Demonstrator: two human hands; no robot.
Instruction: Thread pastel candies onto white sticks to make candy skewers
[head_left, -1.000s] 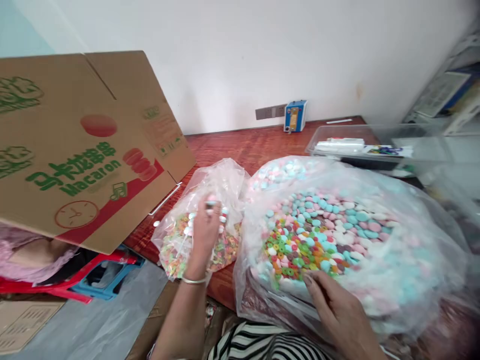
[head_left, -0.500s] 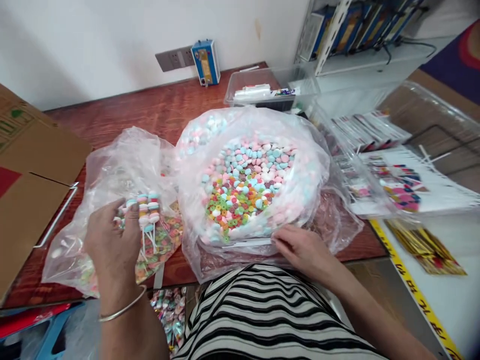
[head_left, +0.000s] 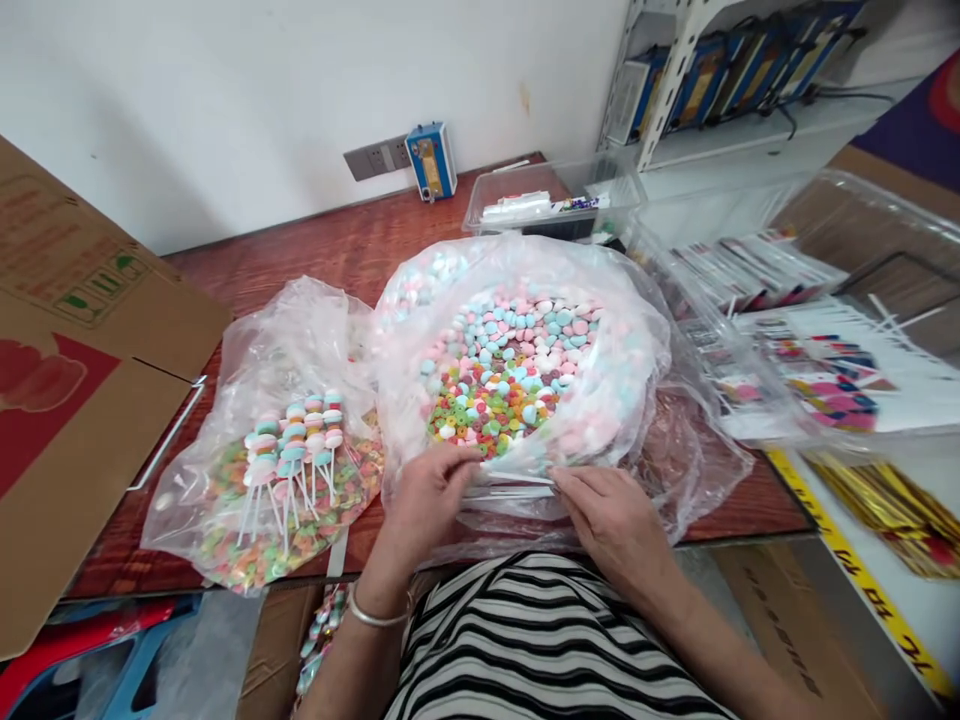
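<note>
Both hands, left hand and right hand, pinch white sticks lying three-to-nine o'clock between them at the candy bag's six o'clock rim on the desk.

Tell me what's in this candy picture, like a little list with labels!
left hand: left hand touches near rim of big clear plastic bag of pastel and rainbow candies
right hand: right hand at thin white sticks on the same rim
beside it: small clear bag with finished candy skewers
surface: red-brown wooden table
left side: brown cardboard box
back: blue box by wall
</note>
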